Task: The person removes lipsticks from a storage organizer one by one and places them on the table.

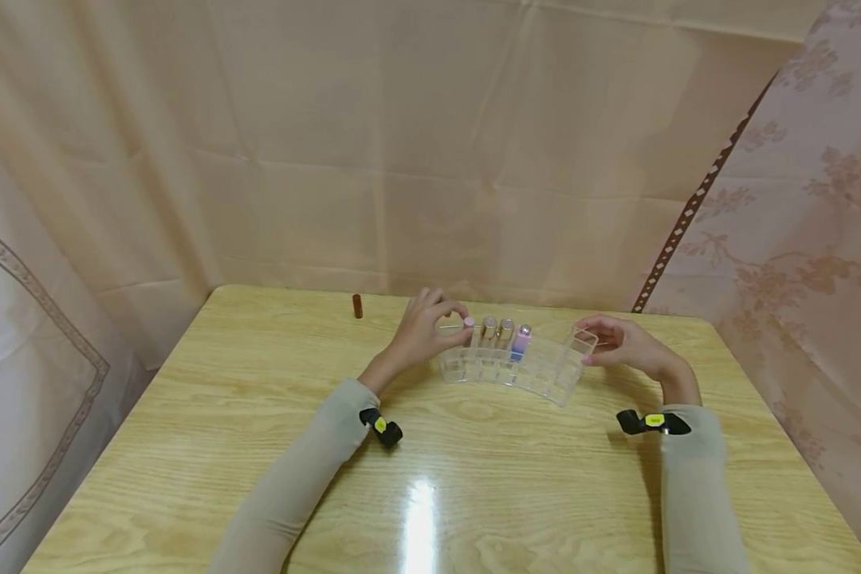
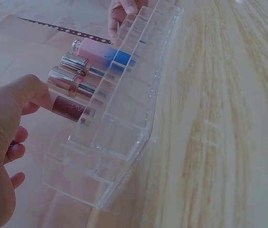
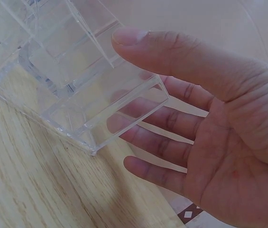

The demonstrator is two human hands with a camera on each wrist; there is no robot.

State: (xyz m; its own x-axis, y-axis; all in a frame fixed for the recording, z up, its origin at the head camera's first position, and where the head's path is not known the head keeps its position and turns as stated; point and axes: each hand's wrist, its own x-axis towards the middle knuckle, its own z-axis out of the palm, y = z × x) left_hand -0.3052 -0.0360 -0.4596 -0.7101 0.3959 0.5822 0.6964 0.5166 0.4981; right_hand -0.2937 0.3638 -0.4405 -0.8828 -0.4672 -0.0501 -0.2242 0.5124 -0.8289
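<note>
A clear stepped cosmetics organizer (image 1: 545,373) stands on the table between the two hands. With thumb and forefinger, my left hand (image 1: 425,325) pinches the pale pink cap of a lip gloss tube (image 2: 69,108). Its dark red body reaches into a slot at the organizer's left end. Beside it, two lipsticks (image 2: 65,80) with shiny metallic caps and a pink-and-blue tube (image 1: 520,341) stand in neighbouring slots. My right hand (image 1: 631,347) holds the organizer's right end, thumb over the front and fingers behind the clear wall.
One dark red lipstick tube (image 1: 357,306) stands alone near the back edge of the wooden table (image 1: 294,446). Beige curtains (image 1: 373,159) hang behind the table, and a patterned cloth (image 1: 796,239) hangs at the right.
</note>
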